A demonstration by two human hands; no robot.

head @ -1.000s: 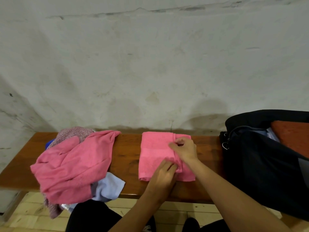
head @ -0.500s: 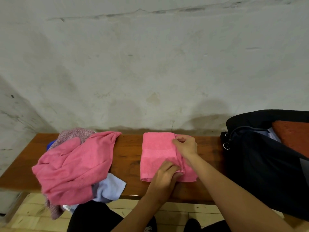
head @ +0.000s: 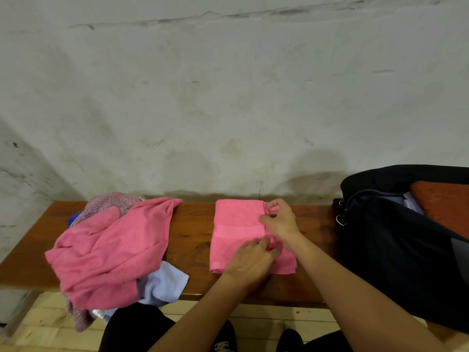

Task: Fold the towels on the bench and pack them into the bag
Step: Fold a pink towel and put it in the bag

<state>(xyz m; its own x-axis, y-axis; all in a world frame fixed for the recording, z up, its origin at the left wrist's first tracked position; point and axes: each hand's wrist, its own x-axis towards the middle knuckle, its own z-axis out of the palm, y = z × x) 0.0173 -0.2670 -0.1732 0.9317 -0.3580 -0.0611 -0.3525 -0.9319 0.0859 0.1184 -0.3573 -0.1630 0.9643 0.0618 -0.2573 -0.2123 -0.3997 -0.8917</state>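
Terry-cloth towel (head: 236, 232) — glossy wooden bench (head: 193, 240).

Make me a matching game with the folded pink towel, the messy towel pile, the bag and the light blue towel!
Things:
1. folded pink towel
2. messy towel pile
3. bag
4. light blue towel

Places:
A. right end of the bench, open
B. poking out under the pile
C. middle, under both hands
D. left end, unfolded

Pairs: 1-C, 2-D, 3-A, 4-B
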